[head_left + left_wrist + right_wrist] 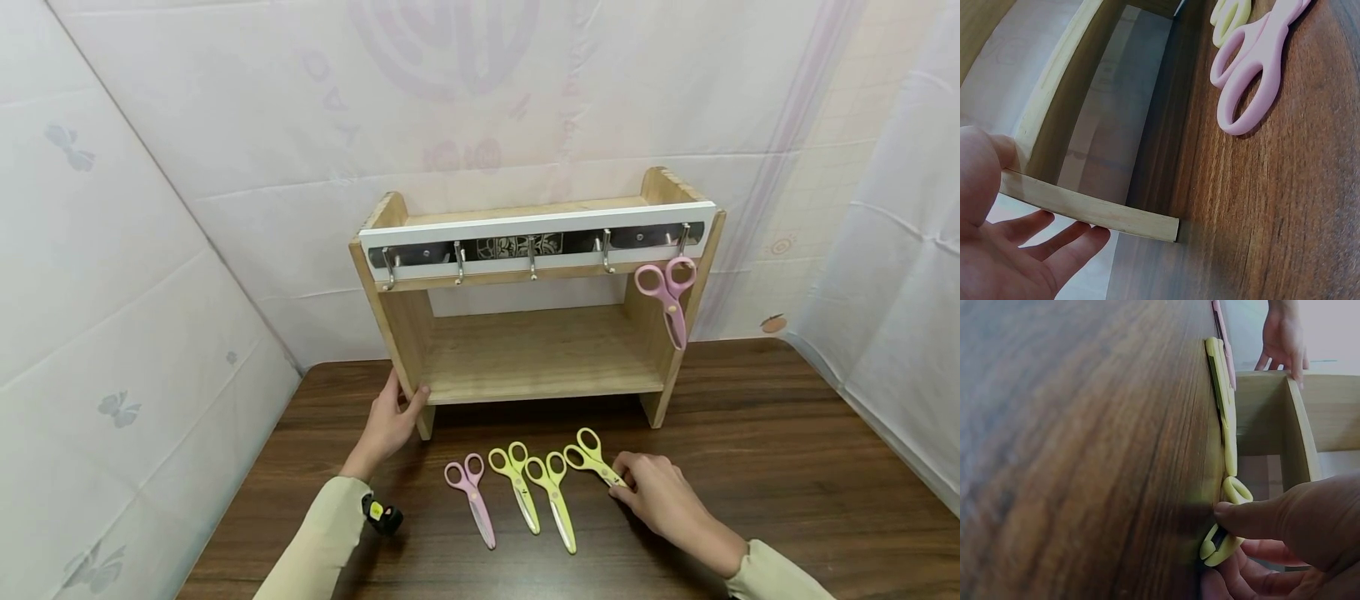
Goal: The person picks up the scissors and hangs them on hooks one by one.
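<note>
My left hand (pixel 384 429) grips the lower left side of a wooden shelf (pixel 540 354), thumb on the front and fingers behind the side panel, as the left wrist view shows. Low over the table on the right, my right hand (pixel 663 497) pinches yellow scissors (pixel 595 460) by the blade end, their handle loops pointing toward the shelf. Beside them lie two more pairs of yellow scissors, one nearer (pixel 557 496) and one farther left (pixel 517 479). Leftmost in that row are pink scissors (pixel 474 496). A second pair of pink scissors (pixel 672 307) hangs by a loop from the rightmost hook.
A white rail (pixel 540 219) with several metal hooks runs across the shelf's upper front; the hooks left of the hanging scissors are bare. The dark wood table (pixel 757 433) meets patterned white sheeting (pixel 262 192) at the back and sides. A black strap device (pixel 384 515) sits on the left wrist.
</note>
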Motion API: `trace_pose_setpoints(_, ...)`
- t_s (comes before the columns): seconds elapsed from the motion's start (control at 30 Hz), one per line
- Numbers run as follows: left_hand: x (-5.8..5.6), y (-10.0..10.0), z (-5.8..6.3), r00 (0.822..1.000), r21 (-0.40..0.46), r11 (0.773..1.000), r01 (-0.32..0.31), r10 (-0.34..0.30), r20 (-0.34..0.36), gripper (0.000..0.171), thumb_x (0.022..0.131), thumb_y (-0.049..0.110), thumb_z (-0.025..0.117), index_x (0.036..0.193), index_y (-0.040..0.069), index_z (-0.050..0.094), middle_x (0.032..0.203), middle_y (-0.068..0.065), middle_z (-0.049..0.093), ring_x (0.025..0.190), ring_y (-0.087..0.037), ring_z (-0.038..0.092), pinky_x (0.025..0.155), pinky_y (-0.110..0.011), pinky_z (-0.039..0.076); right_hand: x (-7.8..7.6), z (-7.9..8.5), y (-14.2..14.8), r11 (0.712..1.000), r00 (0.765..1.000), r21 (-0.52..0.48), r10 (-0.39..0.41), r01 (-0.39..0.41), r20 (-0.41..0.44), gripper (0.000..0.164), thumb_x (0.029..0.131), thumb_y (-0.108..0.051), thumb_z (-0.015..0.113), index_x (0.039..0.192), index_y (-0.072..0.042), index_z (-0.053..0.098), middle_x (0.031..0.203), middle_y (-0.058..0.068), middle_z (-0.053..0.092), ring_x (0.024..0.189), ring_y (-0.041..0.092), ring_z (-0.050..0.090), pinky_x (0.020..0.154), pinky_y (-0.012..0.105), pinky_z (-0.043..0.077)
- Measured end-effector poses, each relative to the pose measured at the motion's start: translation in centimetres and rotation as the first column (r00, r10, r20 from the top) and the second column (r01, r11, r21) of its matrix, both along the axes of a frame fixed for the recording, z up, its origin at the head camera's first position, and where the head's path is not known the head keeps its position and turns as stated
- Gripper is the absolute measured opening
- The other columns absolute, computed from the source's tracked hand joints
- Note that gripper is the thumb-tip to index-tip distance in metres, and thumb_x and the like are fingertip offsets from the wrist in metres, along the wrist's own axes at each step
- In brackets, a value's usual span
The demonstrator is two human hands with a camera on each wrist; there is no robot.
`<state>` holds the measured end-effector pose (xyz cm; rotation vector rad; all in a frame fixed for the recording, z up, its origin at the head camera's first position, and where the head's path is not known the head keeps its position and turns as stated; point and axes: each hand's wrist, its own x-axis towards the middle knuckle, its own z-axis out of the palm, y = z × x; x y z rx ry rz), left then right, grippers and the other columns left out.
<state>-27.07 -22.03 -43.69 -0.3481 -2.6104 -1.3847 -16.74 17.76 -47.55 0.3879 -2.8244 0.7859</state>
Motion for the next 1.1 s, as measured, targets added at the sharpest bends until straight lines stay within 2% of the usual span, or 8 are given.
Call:
trace_pose_setpoints(0.23, 0.0, 0.0, 0.1, 1.000, 0.001, 1.000, -0.001, 0.001, 0.006, 0.068, 0.108, 0.030, 0.057, 0.162, 0.010, 0.021, 0.148, -0.029, 0.047, 0.132, -0.045, 0.053, 0.096, -0.057, 0.055, 0.2, 0.1, 0.0, 1.000, 1.000, 0.013, -0.011, 0.011, 0.008, 0.026, 0.080, -0.010, 0.087, 0.080, -0.021, 0.064, 0.061, -0.017, 0.049, 0.056, 0.002, 0.044, 0.049, 0.027, 0.039)
trace_pose_setpoints(0.47, 0.2, -0.1, 0.0, 1.000, 0.000, 1.000, 0.002, -0.002, 0.011, 0.067, 0.108, 0.030, 0.056, 0.162, 0.009, 0.022, 0.147, -0.029, 0.047, 0.132, -0.046, 0.052, 0.097, -0.058, 0.054, 0.3, 1.1, 0.4, 0.996, 0.999, 0.086, -0.026, 0.024, 0.020, 0.024, 0.084, -0.016, 0.086, 0.083, -0.025, 0.063, 0.063, -0.015, 0.046, 0.055, 0.009, 0.045, 0.043, 0.030, 0.036)
trace_pose_setpoints(0.77, 0.1, 0.0, 0.0, 1.000, 0.006, 1.000, 0.003, -0.003, 0.008, 0.066, 0.108, 0.029, 0.057, 0.161, 0.010, 0.024, 0.145, -0.029, 0.049, 0.131, -0.045, 0.054, 0.098, -0.058, 0.054, -0.4, 4.7, 2.3, 0.992, 0.988, 0.122, 0.050, -0.033, -0.145, 0.024, 0.083, -0.011, 0.087, 0.088, -0.023, 0.066, 0.076, -0.012, 0.055, 0.059, 0.006, 0.047, 0.046, 0.029, 0.039)
trace_pose_setpoints(0.93, 0.1, 0.0, 0.0, 1.000, 0.004, 1.000, 0.001, -0.001, 0.009, 0.066, 0.108, 0.029, 0.057, 0.161, 0.009, 0.024, 0.145, -0.029, 0.050, 0.130, -0.045, 0.054, 0.098, -0.058, 0.054, -0.9, 7.3, 3.3, 0.994, 0.965, 0.108, 0.052, -0.025, -0.258, 0.022, 0.081, -0.011, 0.087, 0.091, -0.022, 0.070, 0.081, -0.011, 0.062, 0.067, 0.007, 0.054, 0.052, 0.031, 0.044)
trace_pose_setpoints(1.1, 0.2, 0.0, 0.1, 1.000, 0.005, 1.000, 0.002, -0.002, 0.004, 0.066, 0.108, 0.029, 0.057, 0.161, 0.009, 0.024, 0.146, -0.029, 0.049, 0.131, -0.045, 0.054, 0.098, -0.058, 0.054, -1.1, 9.8, 3.9, 0.996, 0.933, 0.087, 0.045, -0.015, -0.357, 0.021, 0.081, -0.012, 0.087, 0.090, -0.022, 0.072, 0.080, -0.011, 0.061, 0.068, 0.008, 0.054, 0.053, 0.031, 0.043)
